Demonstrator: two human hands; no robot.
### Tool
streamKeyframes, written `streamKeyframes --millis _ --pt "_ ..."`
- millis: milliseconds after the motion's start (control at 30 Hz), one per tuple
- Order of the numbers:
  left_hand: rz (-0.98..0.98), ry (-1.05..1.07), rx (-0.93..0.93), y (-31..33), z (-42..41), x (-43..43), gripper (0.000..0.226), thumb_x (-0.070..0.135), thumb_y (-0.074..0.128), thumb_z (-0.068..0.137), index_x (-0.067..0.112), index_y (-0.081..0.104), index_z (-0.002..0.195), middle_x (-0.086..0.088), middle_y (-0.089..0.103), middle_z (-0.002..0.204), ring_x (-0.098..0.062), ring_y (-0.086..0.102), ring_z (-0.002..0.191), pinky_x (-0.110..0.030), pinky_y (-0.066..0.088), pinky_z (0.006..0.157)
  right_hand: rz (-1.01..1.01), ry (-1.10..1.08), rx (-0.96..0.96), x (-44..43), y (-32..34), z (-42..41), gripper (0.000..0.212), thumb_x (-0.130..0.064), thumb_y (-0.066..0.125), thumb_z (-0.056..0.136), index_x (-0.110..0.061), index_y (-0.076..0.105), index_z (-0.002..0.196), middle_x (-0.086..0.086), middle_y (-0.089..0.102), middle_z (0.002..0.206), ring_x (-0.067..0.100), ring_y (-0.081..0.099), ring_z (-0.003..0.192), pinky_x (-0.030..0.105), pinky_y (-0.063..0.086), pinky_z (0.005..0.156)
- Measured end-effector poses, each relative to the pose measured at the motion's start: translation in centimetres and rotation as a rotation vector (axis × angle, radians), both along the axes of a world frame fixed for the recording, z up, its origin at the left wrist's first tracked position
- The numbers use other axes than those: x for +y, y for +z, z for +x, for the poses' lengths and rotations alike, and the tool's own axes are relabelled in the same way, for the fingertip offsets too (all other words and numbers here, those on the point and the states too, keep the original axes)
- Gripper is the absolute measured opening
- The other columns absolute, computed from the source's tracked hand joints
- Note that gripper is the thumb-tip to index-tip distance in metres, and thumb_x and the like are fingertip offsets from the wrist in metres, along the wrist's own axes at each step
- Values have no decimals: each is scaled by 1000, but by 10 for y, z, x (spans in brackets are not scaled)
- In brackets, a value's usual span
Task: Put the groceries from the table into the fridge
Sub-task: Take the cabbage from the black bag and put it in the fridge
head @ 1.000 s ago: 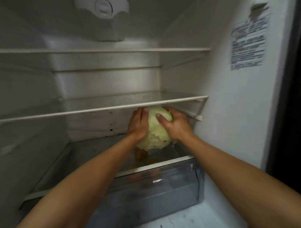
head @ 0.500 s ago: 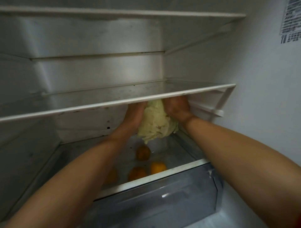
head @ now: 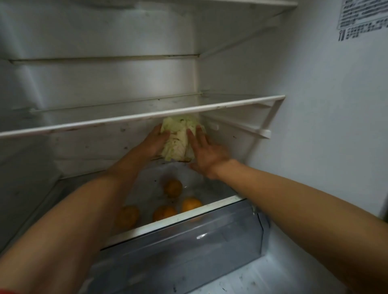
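Cabbage: a pale green head of cabbage (head: 178, 138) sits deep at the back of the fridge's lowest compartment, right of centre, with its top tucked close under the front rim of the middle shelf (head: 147, 116).
Surface: loose, crinkled outer leaves, yellow-white lower down and greener at the top. A dark patch shows at the base.
Footing: the base is level with the rear edge of the glass cover (head: 184, 217). Whether the head rests its full weight there cannot be told.
Left hand: the left hand (head: 154, 142) cups the cabbage's left side, thumb laid across the front leaves. The other fingers are hidden behind the head.
Right hand: the right hand (head: 206, 155) is released, its fingers straight and spread, and only the fingertips touch the right front of the cabbage.
In the way: the middle shelf's rim crosses just above the cabbage and hides its crown, and both forearms reach in over the glass cover.
Below: four oranges (head: 172, 188) show through the glass cover, lying loose and apart in the clear crisper drawer (head: 189, 247).
Right side: a white shelf bracket (head: 247, 130) juts from the fridge's right wall (head: 336, 126), near the right hand.
Above: an upper shelf (head: 252, 2) runs along the top edge of the view.
Writing: a printed sticker (head: 363, 18) is fixed high on the right wall, with a fork-and-knife mark at its lower left corner. Its lines of text are too blurred to read.
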State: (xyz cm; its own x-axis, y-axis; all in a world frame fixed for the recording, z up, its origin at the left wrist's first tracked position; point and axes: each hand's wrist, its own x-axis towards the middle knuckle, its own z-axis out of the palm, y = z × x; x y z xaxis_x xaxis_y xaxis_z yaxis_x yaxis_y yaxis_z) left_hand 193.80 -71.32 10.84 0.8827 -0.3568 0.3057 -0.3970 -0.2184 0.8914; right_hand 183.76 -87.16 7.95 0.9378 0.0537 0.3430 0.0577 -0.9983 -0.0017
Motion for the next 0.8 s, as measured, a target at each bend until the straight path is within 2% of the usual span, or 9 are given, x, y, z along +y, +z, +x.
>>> streamKeyframes --millis 33,100,167,300,433,500,567,633,800 --pt "13 4 -6 1 1 -2 43 15 44 100 7 37 141 -10 49 135 -23 51 117 -33 43 96 -5 -15 -14 1 -4 3 96 -53 50 91 -21 -20 149 11 -21 158 34 9 146 46 34 105" --pt "112 36 -65 2 5 -8 56 37 50 96 13 35 144 -5 46 137 -19 49 119 -32 40 101 42 -51 -42 1 -12 6 97 -52 49 92 -17 -22 148 13 -21 158 34 6 146 47 35 104" --pt "252 88 -149 -2 6 -16 70 56 46 89 20 29 147 -12 42 144 -28 45 128 -37 36 108 111 -71 -54 -5 -17 7 96 -49 49 93 -16 -23 148 12 -18 158 34 12 145 47 37 101" --pt "430 199 -195 -4 -10 -41 63 53 31 98 29 9 151 -25 16 152 -42 30 135 -44 27 113 175 -81 21 -24 -14 3 89 -40 46 96 -18 -23 148 9 -12 160 37 29 138 44 36 105" --pt "444 136 -110 10 -18 -38 61 52 28 99 32 7 152 -20 9 157 -37 23 140 -40 24 115 168 -126 112 -24 -2 -8 85 -33 46 97 -18 -20 149 9 -1 161 36 34 136 41 34 106" --pt "400 77 -116 11 -25 -29 63 52 34 97 29 13 152 -18 17 156 -32 28 140 -37 25 115 164 -139 124 -20 7 -18 82 -31 49 95 -16 -8 152 12 19 157 35 42 130 37 39 98" --pt "391 80 -198 7 -38 -20 61 46 38 98 25 17 151 -17 23 154 -31 30 138 -36 26 115 117 -127 102 -18 12 -31 69 -29 52 93 -14 15 150 13 36 148 33 48 123 33 41 89" --pt "432 134 -292 3 -50 -13 59 37 41 99 23 17 151 -19 26 150 -32 32 135 -37 30 112 44 -102 72 -15 16 -47 56 -29 54 93 -14 30 142 13 43 141 33 51 120 34 43 86" --pt "749 374 -482 7 -94 13 54 34 44 96 20 26 145 -17 31 143 -39 45 122 -45 43 94 -75 -68 -35 -5 19 -89 44 -33 52 92 -15 44 131 14 52 129 34 55 111 37 44 78"
